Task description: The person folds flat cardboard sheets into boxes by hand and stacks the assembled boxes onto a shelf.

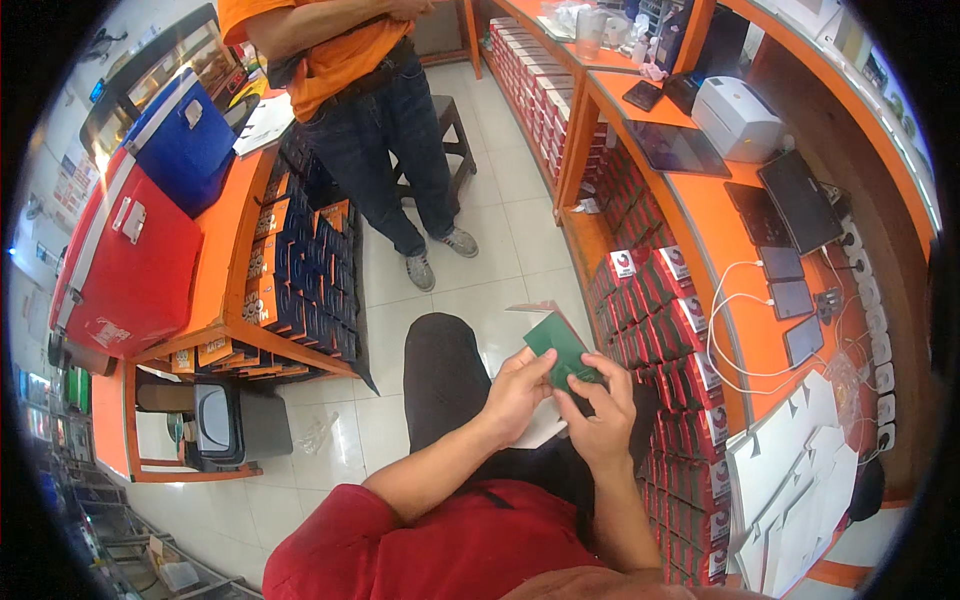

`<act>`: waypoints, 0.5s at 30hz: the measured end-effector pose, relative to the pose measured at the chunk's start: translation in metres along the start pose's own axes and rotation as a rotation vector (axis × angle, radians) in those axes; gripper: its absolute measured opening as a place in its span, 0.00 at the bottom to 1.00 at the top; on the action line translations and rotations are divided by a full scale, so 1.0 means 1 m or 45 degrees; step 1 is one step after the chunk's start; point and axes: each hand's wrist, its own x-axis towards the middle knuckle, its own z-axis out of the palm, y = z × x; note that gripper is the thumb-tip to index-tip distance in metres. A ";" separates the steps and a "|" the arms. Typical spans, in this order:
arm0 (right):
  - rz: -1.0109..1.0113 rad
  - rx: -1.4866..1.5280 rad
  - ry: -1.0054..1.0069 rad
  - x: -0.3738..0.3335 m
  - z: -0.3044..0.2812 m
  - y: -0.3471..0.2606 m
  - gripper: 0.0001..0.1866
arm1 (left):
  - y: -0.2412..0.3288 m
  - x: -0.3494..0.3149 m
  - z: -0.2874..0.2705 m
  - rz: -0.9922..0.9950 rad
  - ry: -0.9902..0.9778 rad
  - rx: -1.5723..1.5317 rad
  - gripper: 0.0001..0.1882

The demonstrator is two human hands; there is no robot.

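Over my lap I hold a partly folded green cardboard box, its panels with white and reddish faces sticking out. My left hand pinches its left edge with the thumb on top. On the lower right edge, my right hand closes with thumb and fingers on the same box. A white flap shows below, between the hands and my dark trousers. Part of the box is hidden behind my fingers.
Rows of red-and-green boxes fill the shelf at right. Above them, an orange counter carries flat white cardboard sheets, phones and a white printer. A person stands ahead. At left are red and blue coolers.
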 end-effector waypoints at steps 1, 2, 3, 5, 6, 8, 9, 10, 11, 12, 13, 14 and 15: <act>-0.015 0.006 -0.004 -0.001 0.004 -0.001 0.15 | -0.003 0.000 0.001 0.025 -0.001 -0.029 0.16; 0.083 0.075 0.103 -0.003 0.009 -0.002 0.14 | -0.005 0.001 0.001 0.028 0.008 -0.041 0.15; 0.185 0.146 0.208 -0.005 0.013 -0.002 0.14 | -0.008 0.002 0.001 0.075 -0.035 -0.071 0.14; 0.202 0.086 0.180 -0.009 0.016 -0.001 0.14 | -0.008 0.003 -0.001 0.048 0.001 0.155 0.14; 0.224 0.007 0.116 -0.010 0.016 0.001 0.14 | -0.006 0.003 -0.003 0.065 -0.032 0.368 0.14; 0.295 0.234 0.023 -0.009 0.001 0.007 0.13 | 0.001 0.002 -0.008 0.071 -0.140 0.366 0.15; 0.364 0.473 -0.063 -0.006 -0.009 0.011 0.13 | 0.007 0.001 -0.011 0.054 -0.261 0.391 0.16; 0.540 0.796 0.006 -0.004 -0.017 0.012 0.14 | 0.013 -0.001 -0.014 0.082 -0.253 0.360 0.16; 0.548 0.751 0.009 -0.001 -0.028 0.014 0.15 | 0.022 -0.003 -0.019 -0.100 -0.390 0.657 0.14; 0.548 0.711 -0.001 0.003 -0.038 0.014 0.17 | 0.030 -0.005 -0.023 -0.326 -0.500 0.994 0.13; 0.330 0.365 -0.080 0.008 -0.047 0.015 0.19 | 0.038 -0.006 -0.025 0.011 -0.726 1.413 0.12; 0.302 0.380 -0.055 0.012 -0.052 0.014 0.19 | 0.041 -0.006 -0.025 -0.038 -0.821 1.633 0.09; 0.188 0.277 -0.264 0.016 -0.057 0.013 0.20 | 0.043 -0.007 -0.023 0.031 -0.898 1.699 0.09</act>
